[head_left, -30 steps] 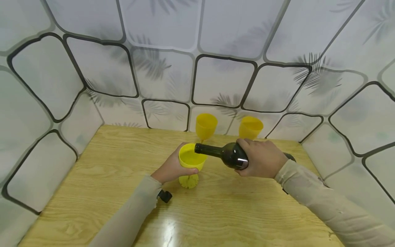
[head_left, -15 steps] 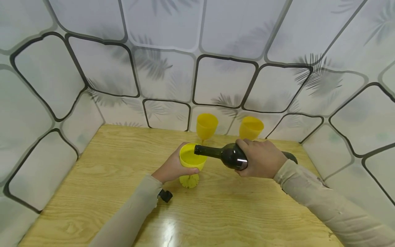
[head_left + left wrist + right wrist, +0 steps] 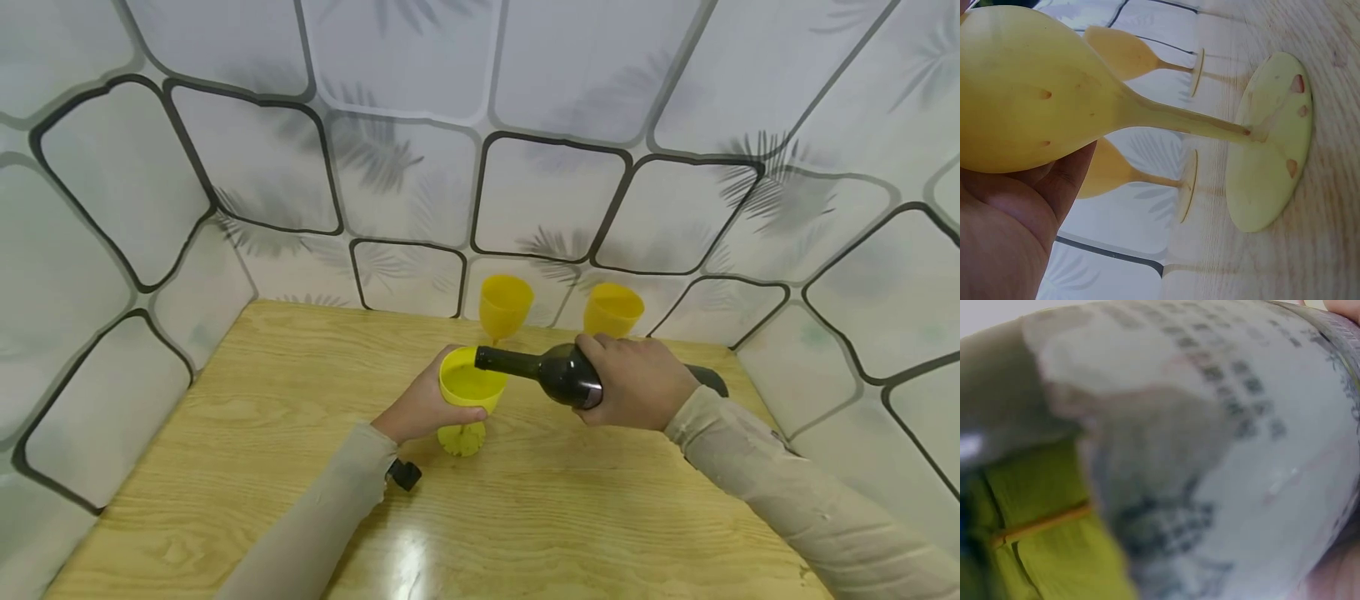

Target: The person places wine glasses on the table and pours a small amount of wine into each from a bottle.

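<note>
"When you checked the head view, what was the left hand (image 3: 422,408) doing?"

"Gripping a yellow cup (image 3: 471,390) round its bowl, thumb across the near side. Cup roughly upright, over the middle of the surface (image 3: 585,517)."

"Was its foot (image 3: 1272,150) down on the wood?"

"Close to it in the left wrist view; could not tell whether it touched. Reddish-brown marks (image 3: 1297,84) dotted the foot, and a few smaller ones showed on the bowl."

"And the right hand (image 3: 637,382)?"

"Wrapped round a dark bottle (image 3: 566,375), held nearly level, neck pointing left. Its mouth sat at the cup's right rim, over the opening; contact between them was unclear. Right wrist view gave a pale, ragged-edged label (image 3: 1260,425), print blurred."

"What stood farther back?"

"A second yellow cup (image 3: 506,307), near the patterned wall (image 3: 551,196). A third cup (image 3: 612,308) was to its right, well apart from it, lower part hidden behind the right hand."
</note>
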`<state>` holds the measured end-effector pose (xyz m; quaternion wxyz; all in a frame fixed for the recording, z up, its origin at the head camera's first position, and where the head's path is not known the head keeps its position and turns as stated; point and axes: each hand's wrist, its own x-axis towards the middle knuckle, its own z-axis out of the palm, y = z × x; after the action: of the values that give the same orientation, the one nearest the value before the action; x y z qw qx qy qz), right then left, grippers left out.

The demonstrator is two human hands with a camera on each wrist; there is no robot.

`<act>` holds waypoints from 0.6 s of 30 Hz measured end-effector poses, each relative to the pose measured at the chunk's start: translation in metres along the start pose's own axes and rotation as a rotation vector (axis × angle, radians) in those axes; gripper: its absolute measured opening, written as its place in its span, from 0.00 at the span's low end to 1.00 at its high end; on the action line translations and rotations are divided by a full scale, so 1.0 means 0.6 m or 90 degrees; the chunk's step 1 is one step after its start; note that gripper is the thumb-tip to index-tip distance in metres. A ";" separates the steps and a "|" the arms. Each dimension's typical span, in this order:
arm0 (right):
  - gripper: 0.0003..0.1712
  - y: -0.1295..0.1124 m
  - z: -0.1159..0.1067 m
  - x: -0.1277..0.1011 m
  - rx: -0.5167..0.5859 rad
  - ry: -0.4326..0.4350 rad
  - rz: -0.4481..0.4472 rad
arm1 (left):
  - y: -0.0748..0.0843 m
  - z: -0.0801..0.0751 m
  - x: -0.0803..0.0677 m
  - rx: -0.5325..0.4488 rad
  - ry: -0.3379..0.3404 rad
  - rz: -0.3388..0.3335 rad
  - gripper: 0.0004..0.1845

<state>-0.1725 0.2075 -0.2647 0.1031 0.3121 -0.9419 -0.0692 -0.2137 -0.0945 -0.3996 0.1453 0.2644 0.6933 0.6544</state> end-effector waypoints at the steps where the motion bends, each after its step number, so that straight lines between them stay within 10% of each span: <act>1: 0.40 -0.001 0.000 0.001 0.001 0.000 0.002 | 0.000 0.000 0.000 0.000 0.001 -0.001 0.44; 18: 0.37 -0.009 -0.003 0.009 0.006 -0.004 0.008 | -0.003 -0.002 0.000 -0.007 0.001 0.006 0.43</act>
<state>-0.1734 0.1998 -0.2632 0.0993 0.3068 -0.9443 -0.0651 -0.2147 -0.0952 -0.4015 0.1428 0.2663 0.6887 0.6591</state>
